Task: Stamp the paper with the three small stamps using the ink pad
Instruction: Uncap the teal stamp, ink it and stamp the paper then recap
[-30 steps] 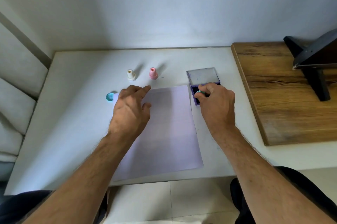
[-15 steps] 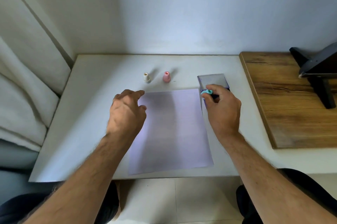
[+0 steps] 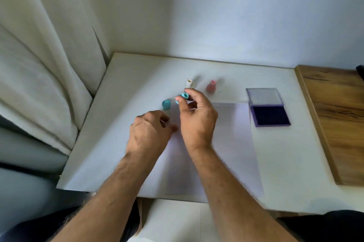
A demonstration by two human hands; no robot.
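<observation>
Two fingertips of the right hand [image 3: 197,119] pinch the teal stamp [image 3: 182,98].

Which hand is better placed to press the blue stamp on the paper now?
Right. The right hand already holds the blue stamp over the paper; the left hand holds nothing visible.

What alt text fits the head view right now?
The right hand holds a teal stamp above the top of the paper, with the left hand beside it. A teal cap, two more stamps and an open ink pad sit on the white table.
</observation>
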